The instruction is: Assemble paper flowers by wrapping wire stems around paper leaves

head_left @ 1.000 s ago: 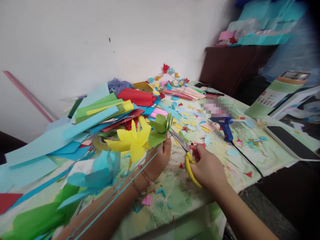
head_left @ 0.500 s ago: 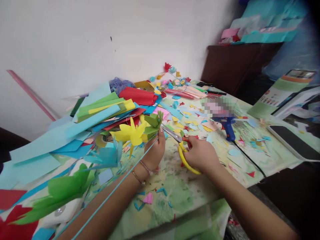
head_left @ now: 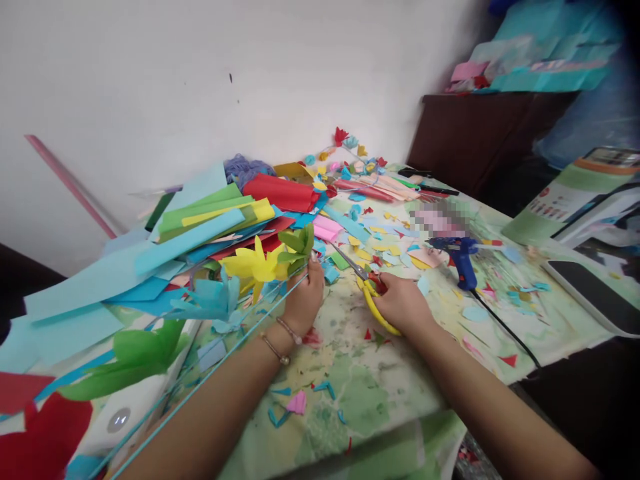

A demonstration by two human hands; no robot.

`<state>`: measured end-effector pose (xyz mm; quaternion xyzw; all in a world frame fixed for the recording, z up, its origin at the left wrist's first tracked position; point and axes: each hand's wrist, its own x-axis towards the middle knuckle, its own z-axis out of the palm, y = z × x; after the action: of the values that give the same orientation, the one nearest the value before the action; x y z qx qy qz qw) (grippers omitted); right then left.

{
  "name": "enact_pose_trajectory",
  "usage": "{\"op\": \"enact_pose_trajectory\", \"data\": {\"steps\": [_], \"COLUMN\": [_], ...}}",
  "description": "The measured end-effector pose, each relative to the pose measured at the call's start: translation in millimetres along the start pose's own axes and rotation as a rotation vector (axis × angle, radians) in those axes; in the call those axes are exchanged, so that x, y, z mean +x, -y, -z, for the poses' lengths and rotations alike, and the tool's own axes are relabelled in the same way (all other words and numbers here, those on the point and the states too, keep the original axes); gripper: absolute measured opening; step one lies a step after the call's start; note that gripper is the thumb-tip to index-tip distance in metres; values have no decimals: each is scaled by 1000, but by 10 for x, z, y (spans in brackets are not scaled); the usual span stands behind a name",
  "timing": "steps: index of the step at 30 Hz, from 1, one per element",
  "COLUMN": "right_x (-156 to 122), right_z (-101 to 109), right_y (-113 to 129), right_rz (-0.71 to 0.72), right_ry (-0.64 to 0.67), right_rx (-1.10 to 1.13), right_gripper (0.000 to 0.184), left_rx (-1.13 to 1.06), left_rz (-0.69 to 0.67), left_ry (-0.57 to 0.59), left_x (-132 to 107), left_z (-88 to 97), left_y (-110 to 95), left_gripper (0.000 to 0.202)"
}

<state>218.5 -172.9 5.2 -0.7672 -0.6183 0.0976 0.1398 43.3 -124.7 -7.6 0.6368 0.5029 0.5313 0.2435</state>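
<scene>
My left hand (head_left: 305,297) pinches a dark green paper flower (head_left: 298,245) at its base. A light blue string (head_left: 227,357) runs from there down along my left forearm. Threaded nearby are a yellow paper flower (head_left: 257,265), a light blue paper flower (head_left: 213,299), a bright green one (head_left: 137,357) and a red one (head_left: 47,437). My right hand (head_left: 406,305) grips scissors (head_left: 371,303) by their yellow and red handles. Their blades look closed, and the tips point toward the green flower, a small gap away from it.
Stacked coloured paper (head_left: 200,227) lies at the left, with purple yarn (head_left: 246,170) behind. A blue glue gun (head_left: 463,260) with a black cord rests on the right, near a phone (head_left: 595,293) and a green bottle (head_left: 555,197). Paper scraps cover the patterned tablecloth (head_left: 360,393).
The scissors have drawn back from the green flower's base, widening the gap. My left hand has shifted slightly left and down with the flower. The whole view has turned a little.
</scene>
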Motion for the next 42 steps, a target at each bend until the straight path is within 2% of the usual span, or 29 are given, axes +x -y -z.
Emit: {"op": "enact_pose_trajectory", "data": {"steps": [4, 8, 11, 14, 17, 19, 21, 23, 27, 30, 32, 34, 35, 37, 39, 40, 42], "right_x": [50, 86, 92, 72, 20, -33, -93, -147, -211, -243, -267, -292, -305, -337, -384, -416, -492], "right_z": [36, 103, 179, 237, 260, 291, 369, 495, 761, 856, 873, 878, 880, 889, 901, 908, 923], "right_y": [-79, -141, -218, -323, -389, -370, -287, -144, 247, 528, 656, 718, 724, 701, 661, 645, 631], "right_rz": [-97, -174, -201, -173, -92, -65, -31, 67, 454, 643, 643, 532, 457, 327, 275, 276, 302], "right_ry": [-30, -51, -63, -89, -50, -28, -73, -169, -308, -325, -217, 1, 167, 580, 957, 1085, 1219], "right_rx": [91, 92, 40, -58, -180, -254, -279, -170, 459, 782, 1000, 1234, 1336, 1489, 1576, 1609, 1668], "right_gripper": [22, 27, 27, 26, 32, 34, 32, 27, 26, 30, 32, 29, 29, 34, 38, 39, 38], "left_rx": [-106, -290, -330, -376, -459, -500, -518, -538, -654, -696, -692, -690, -689, -674, -655, -654, -668], "left_rz": [61, 162, 153, 75, 0, 1, 13, 25, 83, 90, 63, 24, 0, -40, -39, -18, 36], "left_ry": [3, -2, -4, -14, -13, -13, 4, 38, 103, 157, 207, 277, 315, 394, 472, 515, 603], "left_x": [35, 94, 173, 261, 297, 280, 244, 203, 126, 62, 17, -27, -48, -86, -115, -126, -141], "left_z": [3, 20, 95, 234, 375, 434, 460, 467, 480, 519, 563, 622, 656, 729, 794, 821, 858], "left_y": [-8, -33, -84, -226, -444, -573, -662, -717, -811, -894, -944, -987, -1008, -1051, -1091, -1108, -1131], "left_gripper": [51, 53, 55, 57, 58, 58, 58, 57, 53, 51, 51, 51, 51, 51, 51, 51, 52]}}
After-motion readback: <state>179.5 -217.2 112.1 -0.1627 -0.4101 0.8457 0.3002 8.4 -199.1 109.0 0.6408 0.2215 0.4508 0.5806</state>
